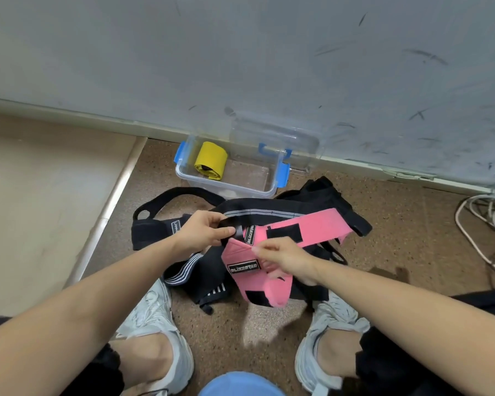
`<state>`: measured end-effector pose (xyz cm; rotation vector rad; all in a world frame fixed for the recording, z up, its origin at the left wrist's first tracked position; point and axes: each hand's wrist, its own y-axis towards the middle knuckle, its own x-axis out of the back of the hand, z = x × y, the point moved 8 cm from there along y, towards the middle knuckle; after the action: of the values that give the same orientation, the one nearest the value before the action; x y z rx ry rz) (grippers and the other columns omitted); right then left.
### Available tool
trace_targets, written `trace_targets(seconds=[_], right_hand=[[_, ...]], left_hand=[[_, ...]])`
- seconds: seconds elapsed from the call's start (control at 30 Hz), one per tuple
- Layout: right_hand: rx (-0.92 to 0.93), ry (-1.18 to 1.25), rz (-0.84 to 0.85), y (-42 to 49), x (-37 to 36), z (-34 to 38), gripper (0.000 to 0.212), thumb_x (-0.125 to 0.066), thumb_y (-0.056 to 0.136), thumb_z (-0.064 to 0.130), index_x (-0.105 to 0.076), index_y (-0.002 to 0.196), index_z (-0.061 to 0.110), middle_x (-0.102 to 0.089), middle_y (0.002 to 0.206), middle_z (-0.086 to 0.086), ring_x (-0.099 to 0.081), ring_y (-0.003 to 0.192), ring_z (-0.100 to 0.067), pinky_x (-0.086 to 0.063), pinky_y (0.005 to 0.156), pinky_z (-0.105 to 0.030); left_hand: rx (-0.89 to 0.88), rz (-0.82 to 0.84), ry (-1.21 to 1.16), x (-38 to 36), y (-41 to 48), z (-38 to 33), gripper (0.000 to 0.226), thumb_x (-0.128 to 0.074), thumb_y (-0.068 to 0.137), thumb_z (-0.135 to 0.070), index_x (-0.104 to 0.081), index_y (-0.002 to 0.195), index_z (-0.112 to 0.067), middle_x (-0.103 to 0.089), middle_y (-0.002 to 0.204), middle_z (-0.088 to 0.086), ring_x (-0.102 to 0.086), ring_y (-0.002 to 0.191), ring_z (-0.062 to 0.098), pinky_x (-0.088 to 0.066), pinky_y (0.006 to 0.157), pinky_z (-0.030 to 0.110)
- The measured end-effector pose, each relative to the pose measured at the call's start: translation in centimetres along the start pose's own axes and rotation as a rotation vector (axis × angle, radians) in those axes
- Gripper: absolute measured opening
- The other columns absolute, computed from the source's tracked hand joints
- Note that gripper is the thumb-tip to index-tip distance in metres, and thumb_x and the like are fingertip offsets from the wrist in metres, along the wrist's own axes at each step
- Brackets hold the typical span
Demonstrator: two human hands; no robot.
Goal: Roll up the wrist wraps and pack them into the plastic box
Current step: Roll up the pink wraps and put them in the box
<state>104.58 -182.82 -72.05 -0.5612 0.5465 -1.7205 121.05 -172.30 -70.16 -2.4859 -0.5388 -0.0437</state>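
Observation:
A pile of wrist wraps lies on the speckled floor between my feet. My left hand pinches the black loop end of a pink wrap that stretches to the right over the black wraps. My right hand pinches the edge of a second pink wrap with a black label, lifted above the pile. Behind the pile stands the clear plastic box with blue latches, open. A rolled yellow wrap sits in its left end.
The box's clear lid leans against the scuffed grey wall behind it. White cables coil on the floor at the right. A beige raised slab borders the left. My two white shoes flank the pile.

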Motion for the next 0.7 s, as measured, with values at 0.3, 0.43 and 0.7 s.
trace_targets(seconds=[0.3, 0.43, 0.7], right_hand=[[-0.062, -1.135, -0.309, 2.5, 13.3, -1.1, 0.066, -0.067, 0.091, 0.045, -0.042, 0.150, 0.029, -0.048, 0.145, 0.001, -0.034, 0.131, -0.028, -0.032, 0.104, -0.046], [-0.011, -1.238, -0.306, 3.1, 13.3, -0.5, 0.015, -0.066, 0.091, 0.045, -0.065, 0.098, 0.032, -0.055, 0.102, 0.005, -0.041, 0.111, -0.022, -0.031, 0.091, -0.042], [-0.177, -0.692, -0.287, -0.8, 19.7, 1.6, 0.023, -0.066, 0.083, 0.025, -0.061, 0.064, 0.014, -0.059, 0.068, -0.003, -0.053, 0.072, -0.020, -0.041, 0.066, -0.033]], left_hand=[[0.057, -0.136, -0.225, 1.4, 1.1, 1.8, 0.013, -0.065, 0.099, -0.008, -0.071, 0.110, -0.004, -0.073, 0.111, 0.025, -0.069, 0.097, 0.037, -0.053, 0.095, 0.053], [0.058, -0.167, -0.193, 0.7, 1.5, 1.5, 0.016, -0.065, 0.099, -0.009, -0.070, 0.112, -0.001, -0.072, 0.108, 0.029, -0.069, 0.085, 0.030, -0.058, 0.080, 0.045], [0.105, -0.183, -0.107, -0.3, 2.1, 1.9, 0.010, -0.064, 0.098, -0.004, -0.070, 0.106, 0.000, -0.070, 0.087, 0.016, -0.069, 0.061, 0.008, -0.054, 0.053, 0.020]])
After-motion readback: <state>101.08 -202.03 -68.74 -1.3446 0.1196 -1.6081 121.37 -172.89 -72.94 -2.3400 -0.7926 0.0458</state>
